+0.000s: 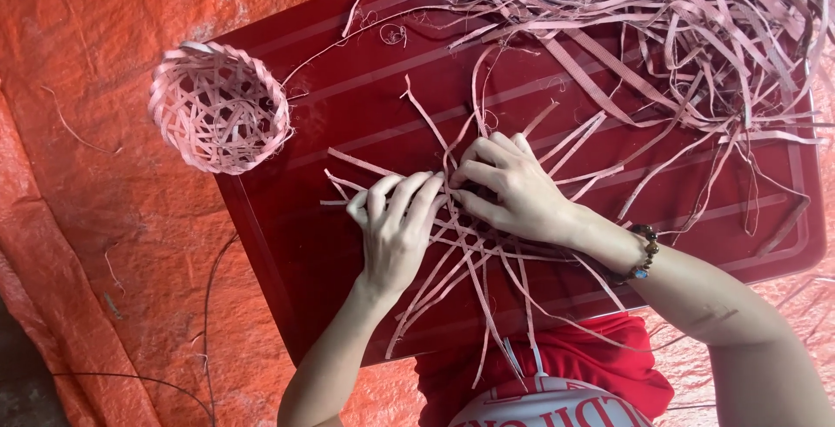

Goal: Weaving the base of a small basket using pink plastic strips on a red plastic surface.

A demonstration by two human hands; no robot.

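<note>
Several pale pink strips (487, 244) lie crossed in a flat star near the middle of the dark red tray (348, 114). Both hands press on their crossing: the left hand (396, 227) rests flat with fingers spread narrow, the right hand (513, 192) curls its fingertips onto the strips. A loose heap of strips (696, 27) covers the tray's far right. A small woven basket (219, 107) sits at its left corner, over orange sheeting (96, 218).

The counter (348, 105) is deep glossy red with faint paler stripes, and it sits on a bright orange tarp (96, 36). Pale pink strips (678, 27) pile at upper right — the small woven basket (219, 107) at upper left is the same pink, in an open lattice. The beaded bracelet (644, 255) is dark brown; the garment (574, 362) at the bottom is red.
</note>
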